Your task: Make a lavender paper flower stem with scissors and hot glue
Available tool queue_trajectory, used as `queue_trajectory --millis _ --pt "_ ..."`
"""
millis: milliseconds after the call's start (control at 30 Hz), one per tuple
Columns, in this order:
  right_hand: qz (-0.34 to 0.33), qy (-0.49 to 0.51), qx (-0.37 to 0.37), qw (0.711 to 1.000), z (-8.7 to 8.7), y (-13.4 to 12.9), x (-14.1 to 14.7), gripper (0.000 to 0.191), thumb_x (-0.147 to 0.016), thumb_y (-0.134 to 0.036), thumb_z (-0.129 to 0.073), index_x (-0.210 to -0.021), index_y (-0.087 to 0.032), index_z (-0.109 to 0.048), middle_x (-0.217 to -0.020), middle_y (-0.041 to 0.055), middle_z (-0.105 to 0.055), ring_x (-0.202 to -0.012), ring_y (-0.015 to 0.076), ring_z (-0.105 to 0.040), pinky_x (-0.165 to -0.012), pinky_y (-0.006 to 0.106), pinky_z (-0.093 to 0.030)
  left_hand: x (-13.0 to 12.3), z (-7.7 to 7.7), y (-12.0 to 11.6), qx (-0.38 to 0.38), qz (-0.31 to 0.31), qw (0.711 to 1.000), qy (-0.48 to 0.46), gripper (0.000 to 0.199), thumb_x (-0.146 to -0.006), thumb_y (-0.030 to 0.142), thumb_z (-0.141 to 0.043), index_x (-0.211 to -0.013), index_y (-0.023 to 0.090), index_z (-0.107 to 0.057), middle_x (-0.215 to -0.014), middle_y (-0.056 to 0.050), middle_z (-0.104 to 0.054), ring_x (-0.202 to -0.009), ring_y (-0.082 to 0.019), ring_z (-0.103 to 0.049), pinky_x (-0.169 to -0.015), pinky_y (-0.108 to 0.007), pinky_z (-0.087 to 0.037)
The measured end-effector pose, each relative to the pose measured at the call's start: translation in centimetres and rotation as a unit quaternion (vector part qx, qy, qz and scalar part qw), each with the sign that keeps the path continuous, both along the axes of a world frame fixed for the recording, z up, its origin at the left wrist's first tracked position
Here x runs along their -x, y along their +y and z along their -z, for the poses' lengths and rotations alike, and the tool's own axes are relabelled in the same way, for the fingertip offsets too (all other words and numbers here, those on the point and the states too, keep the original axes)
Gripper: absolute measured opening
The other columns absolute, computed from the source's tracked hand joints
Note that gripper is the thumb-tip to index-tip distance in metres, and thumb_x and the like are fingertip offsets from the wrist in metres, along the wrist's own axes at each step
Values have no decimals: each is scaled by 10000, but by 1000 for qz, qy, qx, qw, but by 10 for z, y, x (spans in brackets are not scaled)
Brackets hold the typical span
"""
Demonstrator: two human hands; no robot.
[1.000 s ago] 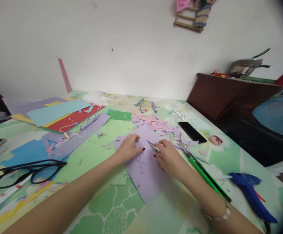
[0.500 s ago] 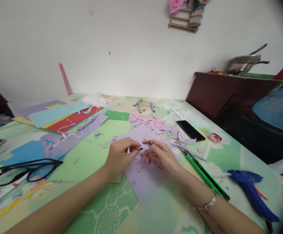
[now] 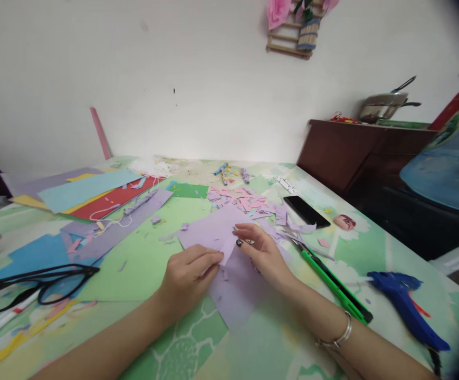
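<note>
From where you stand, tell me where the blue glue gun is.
In the head view, the blue glue gun lies at the far right, right of the green cutter.

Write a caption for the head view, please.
Left hand and right hand over purple paper, green cutter and blue glue gun nearby.

Two hands: one left hand [image 3: 190, 272] and one right hand [image 3: 261, 254]. One pale purple strip [image 3: 228, 247] at the left fingertips. On the right, one green cutter knife [image 3: 332, 284], one blue glue gun [image 3: 405, 309], one black phone [image 3: 306, 211] and one rounded pink item [image 3: 344, 222]. On the near left, one pair of glasses [image 3: 71, 269]. Far off, three small paper rolls [image 3: 245, 176] and one pink strip [image 3: 101, 134] against the wall. Paper scraps [image 3: 249, 199]: too many and overlapping to count
</note>
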State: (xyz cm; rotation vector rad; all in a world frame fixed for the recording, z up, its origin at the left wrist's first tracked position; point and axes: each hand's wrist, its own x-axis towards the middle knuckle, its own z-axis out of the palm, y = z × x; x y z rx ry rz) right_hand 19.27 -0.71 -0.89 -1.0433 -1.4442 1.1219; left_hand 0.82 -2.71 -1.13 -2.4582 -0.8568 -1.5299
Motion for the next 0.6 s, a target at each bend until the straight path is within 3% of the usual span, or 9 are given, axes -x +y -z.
queue_trajectory --millis 67,167,233,400,500,567,600 --pt "15 -44 -42 998 2 -1 1 334 -698 -184 -605 -1027 -240 -616 -894 23 -613 -839 162 -562 -714 293 -446 4 1 3 -23 -43 999 7 121 -765 68 -578 -794 174 -629 -687 -20 -704 -620 -135 -661 -581 -211 -504" --pt "-44 -68 -59 995 5 -7 7 314 -702 -159 -610 -1002 -239 -652 -706 -19 -603 -671 130 -559 -670 283 -456 6 3 4 -43 -67 996 25 90 -770 91 -583 -744 173 -608 -643 -10 -703 -572 -138 -662 -540 -207 -490" --pt "-57 -60 -66 994 5 -12 12 263 -701 -139 -606 -936 -230 -680 -752 -4 -655 -724 143 -596 -718 296 -472 6 4 3 -51 -65 996 35 91 -767 86 -587 -736 170 -601 -660 -20 -709 -585 -145 -666 -555 -212 -493" --pt "-10 -25 -89 996 2 -20 15 167 -686 -108 -617 -780 -215 -705 -788 14 -690 -782 167 -627 -775 316 -485 1 1 -5 -60 -39 997 40 133 -745 39 -603 -805 156 -621 -735 -46 -722 -641 -156 -674 -617 -231 -505" --pt "-29 7 -83 996 0 -17 12 139 -709 -131 -634 -784 -221 -710 -808 14 -692 -802 168 -630 -783 312 -486 -3 -3 -8 29 -5 1000 -4 163 -748 44 -609 -848 163 -658 -761 -41 -731 -662 -148 -680 -624 -216 -515" --pt "-44 35 -73 996 0 -16 10 112 -715 -158 -655 -786 -223 -713 -815 14 -696 -808 169 -633 -779 307 -489 -6 -6 -10 162 28 984 -69 133 -756 91 -620 -845 167 -682 -749 -35 -734 -627 -143 -681 -601 -211 -530" --pt "-48 44 -66 996 1 -15 10 98 -718 -171 -661 -782 -222 -714 -807 14 -698 -801 169 -634 -774 305 -489 -7 -8 -10 246 49 962 -112 109 -761 124 -625 -837 168 -690 -733 -32 -733 -603 -145 -681 -582 -214 -539"
